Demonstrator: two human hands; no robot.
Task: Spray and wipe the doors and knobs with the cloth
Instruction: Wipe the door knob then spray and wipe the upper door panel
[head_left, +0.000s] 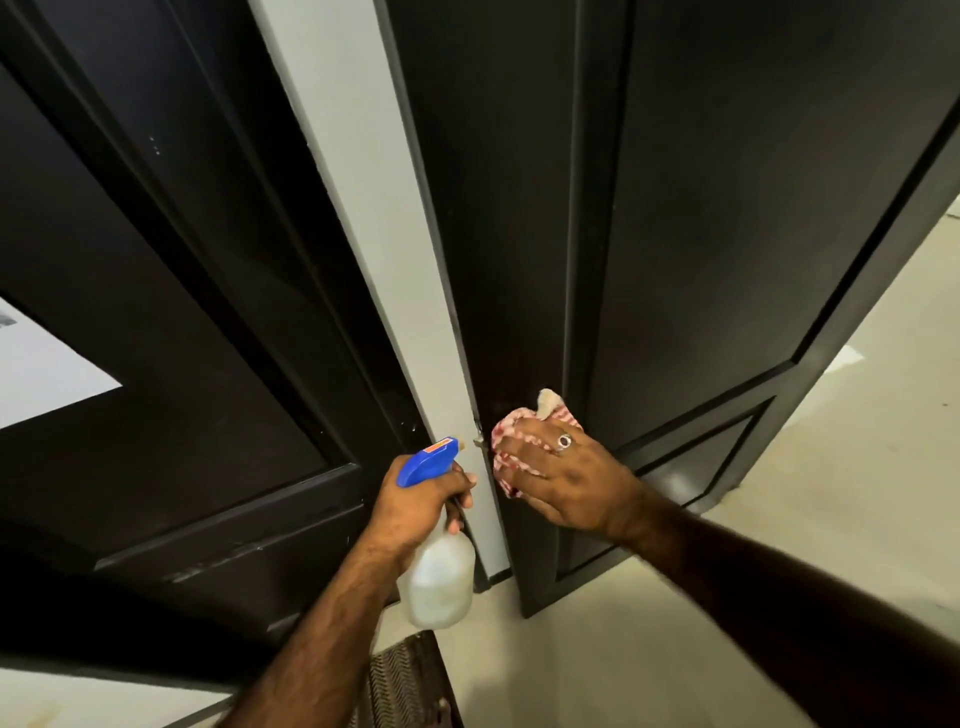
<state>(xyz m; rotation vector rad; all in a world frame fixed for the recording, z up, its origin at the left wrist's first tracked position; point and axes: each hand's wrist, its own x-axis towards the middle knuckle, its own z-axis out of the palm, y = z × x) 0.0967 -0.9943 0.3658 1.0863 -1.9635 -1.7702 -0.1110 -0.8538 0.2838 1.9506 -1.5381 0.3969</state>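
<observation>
Two dark panelled doors fill the view: one on the left and one on the right, with a white wall strip between them. My left hand grips a translucent spray bottle by its neck, its blue trigger head pointing up and right. My right hand presses a red-and-white checked cloth against the right door near its left edge, beside a small metal latch. The cloth covers whatever knob lies under it.
Pale floor tiles spread to the right and below the doors. A brown woven doormat lies at the foot of the wall strip. A white sheet is stuck on the left door.
</observation>
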